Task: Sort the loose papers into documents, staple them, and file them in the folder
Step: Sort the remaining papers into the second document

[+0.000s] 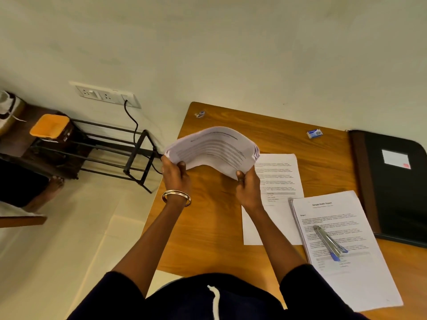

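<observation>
- Head view: left hand [175, 174] and right hand [247, 188] grip a bowed paper stack [212, 151] above the counter [208, 227], near its left edge.
- Step: sorting, apparently.
- Next: staple; stapler [329, 242] rests on the sorted document [346, 250]; folder [392, 181] lies closed at right edge.

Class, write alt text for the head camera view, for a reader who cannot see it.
A person's left hand and right hand hold a bowed sheaf of papers above a wooden desk. To the right, a stapler lies on a paper stack, beside a closed black folder.
</observation>
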A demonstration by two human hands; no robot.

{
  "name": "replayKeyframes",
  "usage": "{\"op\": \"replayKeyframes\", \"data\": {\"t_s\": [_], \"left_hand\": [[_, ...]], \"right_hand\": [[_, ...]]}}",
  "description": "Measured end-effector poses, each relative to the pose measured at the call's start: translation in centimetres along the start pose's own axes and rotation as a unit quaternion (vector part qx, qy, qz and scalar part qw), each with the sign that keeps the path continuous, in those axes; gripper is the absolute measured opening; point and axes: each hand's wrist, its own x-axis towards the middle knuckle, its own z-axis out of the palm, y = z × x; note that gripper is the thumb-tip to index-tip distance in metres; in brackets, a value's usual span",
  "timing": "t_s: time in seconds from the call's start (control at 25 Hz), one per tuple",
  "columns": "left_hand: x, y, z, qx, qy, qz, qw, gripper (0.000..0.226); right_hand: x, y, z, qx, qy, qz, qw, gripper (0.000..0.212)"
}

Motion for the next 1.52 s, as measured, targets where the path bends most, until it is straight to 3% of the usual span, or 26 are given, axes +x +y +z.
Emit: {"op": "replayKeyframes", "data": {"t_s": [0.16, 0.24, 0.32, 0.4, 0.52, 0.64, 0.76, 0.84, 0.96, 1.08, 1.16, 1.28, 1.32, 1.44, 1.48, 1.52], "left_hand": [[0.6, 1.7, 0.2, 0.012, -0.016, 0.057, 0.998, 0.026], [0.8, 3.1, 0.9, -0.057, -0.093, 0.069, 0.992, 0.02], [0.4, 4.4, 2.4, -0.187, -0.187, -0.004, 0.964, 0.008], [-0.8, 4.0, 5.3, -0.236, -0.244, -0.117, 0.933, 0.01], [-3.6, 1.2, 9.9, -0.012, -0.286, -0.194, 0.938, 0.013], [-7.4, -1.3, 13.7, 0.252, -0.295, -0.124, 0.913, 0.045], [-9.7, -0.9, 16.8, 0.312, -0.223, -0.151, 0.911, 0.075], [-10.1, -0.2, 18.3, 0.285, -0.173, -0.203, 0.92, 0.066], [-10.2, 0.2, 18.6, 0.195, -0.135, -0.207, 0.949, 0.034], [-9.4, -0.4, 16.7, 0.131, -0.093, -0.226, 0.961, 0.031], [-8.8, -0.7, 14.9, 0.105, -0.075, -0.208, 0.97, 0.035], [-8.2, -2.2, 11.4, 0.021, -0.1, -0.164, 0.981, 0.076], [-8.0, -2.9, 10.4, 0.028, -0.12, -0.151, 0.981, 0.077], [-7.5, -4.9, 7.8, 0.01, -0.136, -0.189, 0.973, 0.026], [-7.6, -5.1, 7.1, -0.035, -0.118, -0.225, 0.967, 0.016], [-7.6, -5.5, 6.4, -0.075, -0.103, -0.254, 0.959, 0.022]], "right_hand": [[0.5, -1.1, -1.6, 0.062, 0.063, -0.005, 0.996, 0.035], [0.8, -0.4, -4.2, 0.108, 0.107, 0.01, 0.988, 0.033], [0.7, 1.5, -7.4, 0.127, 0.15, 0.038, 0.98, 0.028], [-0.4, 4.4, -10.9, 0.154, 0.196, 0.097, 0.964, 0.022], [-2.8, 9.6, -15.1, 0.171, 0.243, 0.214, 0.931, 0.023], [-4.4, 13.4, -18.4, 0.175, 0.262, 0.268, 0.911, 0.029], [-4.4, 15.9, -21.1, 0.196, 0.275, 0.307, 0.89, 0.024], [-3.7, 17.2, -22.6, 0.209, 0.261, 0.336, 0.88, 0.022], [-2.5, 18.5, -23.7, 0.225, 0.215, 0.343, 0.887, 0.02], [-1.4, 18.3, -23.0, 0.233, 0.139, 0.301, 0.914, 0.027], [-0.2, 17.5, -21.2, 0.233, 0.065, 0.278, 0.93, 0.025], [0.8, 15.3, -17.1, 0.223, -0.036, 0.27, 0.936, 0.032], [0.8, 14.5, -15.6, 0.212, -0.072, 0.268, 0.937, 0.033], [-0.1, 12.6, -11.1, 0.178, -0.148, 0.273, 0.934, 0.031], [-0.5, 12.2, -9.9, 0.164, -0.158, 0.286, 0.931, 0.03], [-0.9, 11.6, -8.9, 0.152, -0.163, 0.302, 0.927, 0.028]]}}
